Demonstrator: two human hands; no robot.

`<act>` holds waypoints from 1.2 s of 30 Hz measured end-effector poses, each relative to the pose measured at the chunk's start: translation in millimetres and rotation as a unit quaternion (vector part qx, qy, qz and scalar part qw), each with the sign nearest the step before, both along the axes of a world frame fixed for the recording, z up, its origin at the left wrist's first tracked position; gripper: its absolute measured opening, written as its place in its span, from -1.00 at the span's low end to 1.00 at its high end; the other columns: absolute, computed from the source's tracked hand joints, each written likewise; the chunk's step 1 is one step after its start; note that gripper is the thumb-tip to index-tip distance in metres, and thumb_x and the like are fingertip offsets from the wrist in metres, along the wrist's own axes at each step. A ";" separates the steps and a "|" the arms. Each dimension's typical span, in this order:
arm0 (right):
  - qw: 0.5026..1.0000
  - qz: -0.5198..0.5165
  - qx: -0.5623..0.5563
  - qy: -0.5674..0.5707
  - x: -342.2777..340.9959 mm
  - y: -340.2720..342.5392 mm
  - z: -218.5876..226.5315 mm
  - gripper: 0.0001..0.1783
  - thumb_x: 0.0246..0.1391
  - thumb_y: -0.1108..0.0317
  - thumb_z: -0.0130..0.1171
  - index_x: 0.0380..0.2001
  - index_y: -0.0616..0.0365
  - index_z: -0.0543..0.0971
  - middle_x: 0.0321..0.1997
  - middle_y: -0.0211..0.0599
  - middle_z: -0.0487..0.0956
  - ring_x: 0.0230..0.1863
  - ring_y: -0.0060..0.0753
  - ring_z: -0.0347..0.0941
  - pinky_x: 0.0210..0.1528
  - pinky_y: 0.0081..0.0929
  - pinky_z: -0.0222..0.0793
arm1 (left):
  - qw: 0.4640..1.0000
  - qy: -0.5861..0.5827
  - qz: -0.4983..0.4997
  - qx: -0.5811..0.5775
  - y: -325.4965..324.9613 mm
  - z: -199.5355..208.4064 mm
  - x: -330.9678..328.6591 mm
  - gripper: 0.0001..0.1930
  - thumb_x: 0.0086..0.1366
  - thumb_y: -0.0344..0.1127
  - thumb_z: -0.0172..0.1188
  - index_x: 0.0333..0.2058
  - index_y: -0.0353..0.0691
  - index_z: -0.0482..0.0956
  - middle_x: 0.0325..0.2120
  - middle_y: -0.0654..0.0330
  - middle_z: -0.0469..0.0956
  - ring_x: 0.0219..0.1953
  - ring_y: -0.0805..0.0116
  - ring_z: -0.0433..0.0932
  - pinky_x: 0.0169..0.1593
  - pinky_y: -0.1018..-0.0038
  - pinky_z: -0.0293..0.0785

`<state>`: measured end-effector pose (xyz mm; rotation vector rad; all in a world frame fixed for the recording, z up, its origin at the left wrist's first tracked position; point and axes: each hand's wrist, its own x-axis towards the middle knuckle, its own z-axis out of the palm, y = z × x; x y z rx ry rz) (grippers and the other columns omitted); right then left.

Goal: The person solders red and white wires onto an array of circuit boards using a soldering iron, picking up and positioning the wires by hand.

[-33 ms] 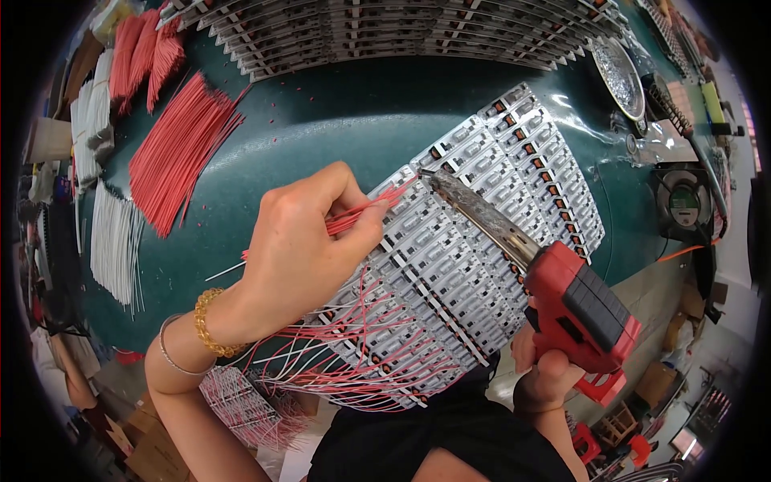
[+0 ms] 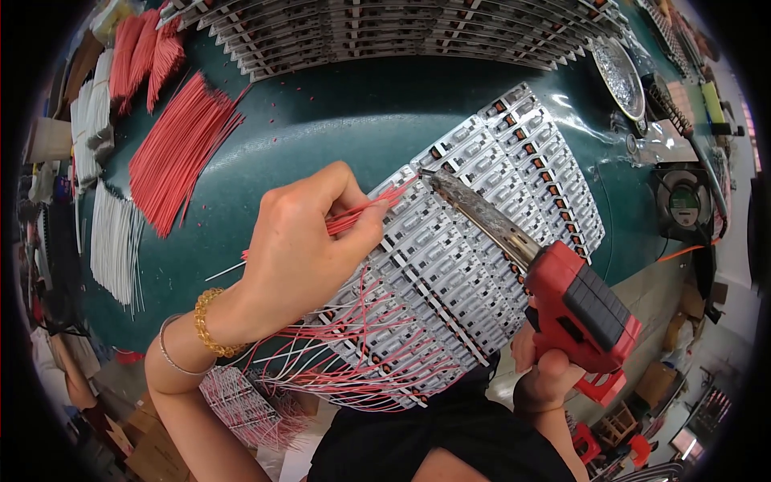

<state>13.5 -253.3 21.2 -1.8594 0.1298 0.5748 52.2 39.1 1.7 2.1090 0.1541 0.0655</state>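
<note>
My left hand (image 2: 309, 241) pinches a bunch of red wires (image 2: 351, 218) above the panel's left edge. One wire's end reaches the tip of a red soldering gun (image 2: 574, 297). My right hand (image 2: 550, 371) is wrapped round the gun's handle, partly hidden by its body. The gun's dark, crusted tip touches or nearly touches the upper left edge of a panel of metallic circuit modules (image 2: 470, 261). Rows of small parts cover this panel, which lies slanted on the table. Loose red and white wires (image 2: 377, 345) trail from its lower left part.
Red wires (image 2: 183, 153) and white wires (image 2: 116, 241) lie in piles at the left. A tall stack of similar panels (image 2: 401, 32) spans the far side of the green table (image 2: 289, 120). An oval metal dish (image 2: 618, 76) and a coiled-spring stand (image 2: 671, 104) are at the far right.
</note>
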 end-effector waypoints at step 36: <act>0.893 -0.271 -0.118 -0.338 144.2 -36.8 4.9 -0.59 0.27 0.16 0.01 -0.05 0.33 0.47 -0.78 -0.49 0.26 -0.84 -0.65 0.13 -0.77 -0.64 0.04 | 0.997 -0.035 -0.041 0.059 4.0 2.6 -5.4 -0.89 0.35 -0.40 0.01 -0.31 -0.35 0.40 -0.58 0.09 0.45 -0.57 0.33 0.43 -0.44 0.48 0.34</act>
